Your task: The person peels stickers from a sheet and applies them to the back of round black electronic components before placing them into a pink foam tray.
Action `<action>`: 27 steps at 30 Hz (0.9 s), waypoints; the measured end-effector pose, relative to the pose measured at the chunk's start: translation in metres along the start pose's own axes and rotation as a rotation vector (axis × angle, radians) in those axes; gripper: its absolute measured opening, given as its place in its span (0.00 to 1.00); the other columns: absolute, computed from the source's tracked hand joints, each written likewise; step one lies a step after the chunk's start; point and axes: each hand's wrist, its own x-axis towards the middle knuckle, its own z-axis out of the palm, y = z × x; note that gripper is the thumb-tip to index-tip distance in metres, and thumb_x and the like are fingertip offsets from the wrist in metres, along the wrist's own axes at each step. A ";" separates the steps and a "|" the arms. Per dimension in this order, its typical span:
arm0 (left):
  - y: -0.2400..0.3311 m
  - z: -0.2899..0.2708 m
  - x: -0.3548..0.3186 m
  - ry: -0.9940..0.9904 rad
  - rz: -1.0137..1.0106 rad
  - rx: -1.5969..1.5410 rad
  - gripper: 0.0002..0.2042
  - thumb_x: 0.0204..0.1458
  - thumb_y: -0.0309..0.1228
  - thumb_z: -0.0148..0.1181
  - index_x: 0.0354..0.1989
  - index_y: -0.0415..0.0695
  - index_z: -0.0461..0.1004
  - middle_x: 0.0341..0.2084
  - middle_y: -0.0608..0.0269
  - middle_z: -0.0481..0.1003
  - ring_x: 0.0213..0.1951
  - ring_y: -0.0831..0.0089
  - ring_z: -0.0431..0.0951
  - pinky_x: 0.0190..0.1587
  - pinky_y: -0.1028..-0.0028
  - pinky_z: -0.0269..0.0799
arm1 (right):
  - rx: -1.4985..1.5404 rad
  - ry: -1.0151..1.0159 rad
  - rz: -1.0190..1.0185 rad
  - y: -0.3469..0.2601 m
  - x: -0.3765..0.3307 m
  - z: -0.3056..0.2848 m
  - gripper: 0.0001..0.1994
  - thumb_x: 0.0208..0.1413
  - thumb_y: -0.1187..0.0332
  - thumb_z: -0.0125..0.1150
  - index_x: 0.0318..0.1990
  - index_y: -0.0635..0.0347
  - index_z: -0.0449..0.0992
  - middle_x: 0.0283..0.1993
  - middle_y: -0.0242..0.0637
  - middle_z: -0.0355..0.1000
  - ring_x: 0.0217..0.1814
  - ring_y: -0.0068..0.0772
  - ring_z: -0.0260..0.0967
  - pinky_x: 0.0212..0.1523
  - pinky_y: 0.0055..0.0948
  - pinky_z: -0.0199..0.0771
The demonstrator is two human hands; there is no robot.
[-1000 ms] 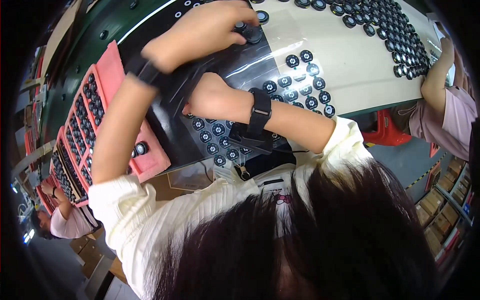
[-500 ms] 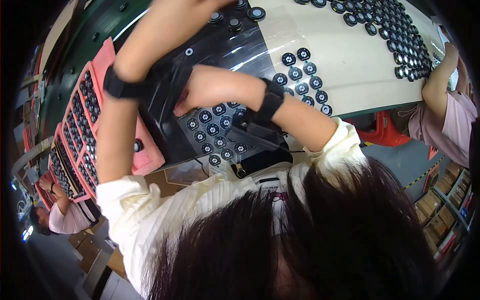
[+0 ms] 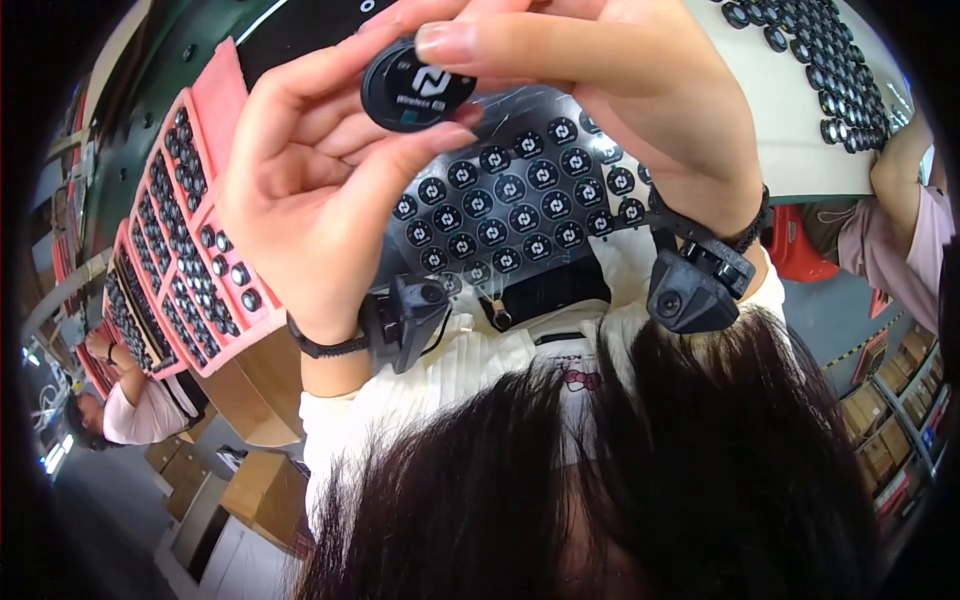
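A round black disc [image 3: 405, 105] with a white printed mark on its face is held up close, tilted toward me. My left hand [image 3: 305, 200] grips it by the rim between curled fingers and thumb. From the right, my right hand [image 3: 650, 90] reaches over and presses a fingertip on the disc's upper edge; its other fingers are partly cut off by the top of the view. Beneath both hands lies a clear sheet of round black stickers [image 3: 525, 218], bearing the same white mark, in rows on the dark work surface.
At left stands a pink compartment tray [image 3: 222, 110] full of black round parts. More black round parts [image 3: 815, 75] are grouped on the pale table at far right, beside another person's arm [image 3: 900, 165]. A second person [image 3: 140, 410] sits at far left. Black devices [image 3: 695, 290] are strapped to my wrists.
My arms were crossed, the left reaching far forward and the right over the sticker sheet. Now they are uncrossed, and both hands meet at a black disc held up near me.
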 end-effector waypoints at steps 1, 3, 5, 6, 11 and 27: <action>-0.001 -0.002 -0.002 0.034 0.036 0.029 0.18 0.38 0.08 0.52 0.43 0.26 0.63 0.35 0.44 0.72 0.38 0.59 0.76 0.40 0.72 0.75 | 0.007 -0.009 0.005 0.003 0.001 0.001 0.06 0.48 0.75 0.59 0.28 0.70 0.72 0.42 0.45 0.69 0.36 0.21 0.68 0.39 0.19 0.68; -0.003 -0.004 -0.005 0.100 0.109 0.087 0.20 0.35 0.06 0.53 0.41 0.25 0.64 0.33 0.43 0.73 0.36 0.59 0.77 0.36 0.72 0.77 | 0.027 -0.060 -0.029 0.010 0.003 0.003 0.06 0.48 0.75 0.59 0.28 0.70 0.72 0.40 0.45 0.70 0.34 0.21 0.68 0.36 0.18 0.68; 0.003 0.001 -0.007 0.109 0.082 0.127 0.19 0.34 0.06 0.53 0.40 0.25 0.64 0.33 0.42 0.73 0.35 0.59 0.77 0.35 0.72 0.77 | 0.040 -0.078 -0.048 0.011 0.002 0.005 0.06 0.48 0.75 0.59 0.27 0.71 0.71 0.38 0.45 0.71 0.33 0.20 0.68 0.35 0.17 0.68; 0.007 0.005 -0.008 0.114 0.060 0.160 0.19 0.34 0.06 0.53 0.40 0.25 0.64 0.32 0.41 0.73 0.33 0.58 0.78 0.35 0.72 0.77 | 0.002 -0.044 -0.027 0.006 0.001 0.006 0.06 0.48 0.75 0.58 0.27 0.71 0.71 0.38 0.45 0.71 0.32 0.20 0.68 0.34 0.17 0.69; 0.013 0.003 -0.008 0.059 0.067 0.174 0.20 0.32 0.06 0.54 0.40 0.25 0.64 0.30 0.39 0.73 0.30 0.59 0.78 0.35 0.71 0.77 | -0.057 0.026 -0.001 -0.001 -0.004 0.011 0.06 0.48 0.75 0.58 0.27 0.71 0.71 0.37 0.46 0.72 0.30 0.21 0.68 0.31 0.16 0.69; 0.011 -0.002 -0.006 -0.010 0.185 0.066 0.21 0.34 0.07 0.54 0.42 0.23 0.64 0.30 0.40 0.74 0.29 0.59 0.78 0.34 0.72 0.77 | -0.061 -0.035 -0.188 0.001 -0.007 0.006 0.05 0.48 0.77 0.57 0.27 0.70 0.69 0.33 0.44 0.72 0.27 0.21 0.68 0.28 0.17 0.71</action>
